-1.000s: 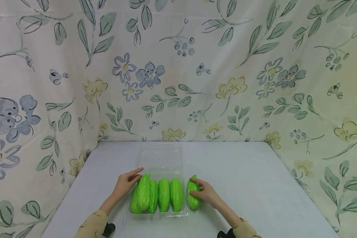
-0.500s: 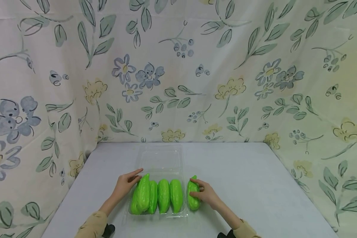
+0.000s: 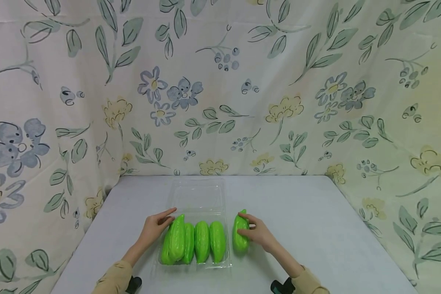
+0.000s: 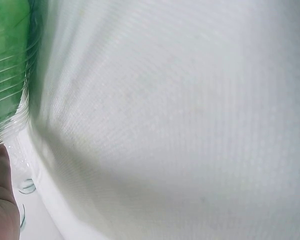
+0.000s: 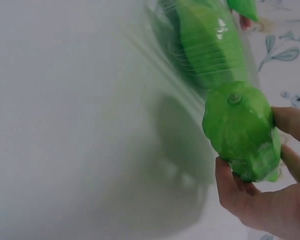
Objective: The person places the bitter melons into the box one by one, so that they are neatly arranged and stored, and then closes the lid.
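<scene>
My right hand (image 3: 259, 233) grips a bright green bitter melon (image 3: 240, 234) just right of the clear plastic box (image 3: 228, 261). Thumb and fingers lie on either side of this bitter melon (image 5: 240, 125) in the right wrist view, and its shadow falls apart from it on the table, so it is raised. Several more bitter melons (image 3: 203, 243) lie in the box, one on top of others at the left. With fingers fairly straight, my left hand (image 3: 155, 226) rests at the box's upper left edge. Only part of the left hand (image 4: 2, 200) shows in the left wrist view.
The box's clear lid (image 3: 197, 196) lies folded back behind it. A white cloth covers the table (image 3: 297, 212). Floral curtains (image 3: 220, 102) hang behind it and at both sides.
Over the last half second my right hand has lifted the bitter melon and shifted it slightly right and away from me. My left hand and the box have stayed put.
</scene>
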The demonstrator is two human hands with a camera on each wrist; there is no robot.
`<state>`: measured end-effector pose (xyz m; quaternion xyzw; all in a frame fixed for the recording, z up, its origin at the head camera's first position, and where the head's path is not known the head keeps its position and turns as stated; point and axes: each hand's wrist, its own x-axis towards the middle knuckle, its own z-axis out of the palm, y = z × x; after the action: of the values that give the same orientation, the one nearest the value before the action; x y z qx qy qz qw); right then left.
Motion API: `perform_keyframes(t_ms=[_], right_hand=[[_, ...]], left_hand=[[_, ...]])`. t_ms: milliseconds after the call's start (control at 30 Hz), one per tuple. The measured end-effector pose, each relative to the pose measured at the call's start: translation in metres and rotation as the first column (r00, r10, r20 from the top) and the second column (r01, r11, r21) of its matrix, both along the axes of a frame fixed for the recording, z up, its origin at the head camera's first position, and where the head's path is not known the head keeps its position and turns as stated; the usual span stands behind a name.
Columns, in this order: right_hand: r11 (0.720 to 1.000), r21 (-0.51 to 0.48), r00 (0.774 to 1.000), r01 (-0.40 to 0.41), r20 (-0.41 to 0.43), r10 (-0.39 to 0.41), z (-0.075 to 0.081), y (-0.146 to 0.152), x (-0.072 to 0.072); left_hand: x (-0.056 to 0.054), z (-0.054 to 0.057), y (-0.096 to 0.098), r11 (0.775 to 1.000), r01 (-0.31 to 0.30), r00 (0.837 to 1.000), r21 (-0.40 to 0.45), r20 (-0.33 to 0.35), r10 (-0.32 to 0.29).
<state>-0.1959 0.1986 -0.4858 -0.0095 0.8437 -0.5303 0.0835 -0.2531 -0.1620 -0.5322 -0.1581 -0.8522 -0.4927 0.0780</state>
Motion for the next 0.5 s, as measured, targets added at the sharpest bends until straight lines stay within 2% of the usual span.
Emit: perform_keyframes(t_ms=[200,500], right_hand=[[0.999,-0.026,0.999,0.032,-0.012,-0.033,0.012,0.005,-0.004],[0.997,-0.055,0.998,0.061,-0.02,-0.062,0.023,0.01,-0.004]], left_hand=[[0.001,0.002,0.0,1.0,0.0,1.0,-0.003,-0.007,0.0],[0.0,-0.003,0.001,0.999,0.027,0.991,0.036,-0.129,-0.022]])
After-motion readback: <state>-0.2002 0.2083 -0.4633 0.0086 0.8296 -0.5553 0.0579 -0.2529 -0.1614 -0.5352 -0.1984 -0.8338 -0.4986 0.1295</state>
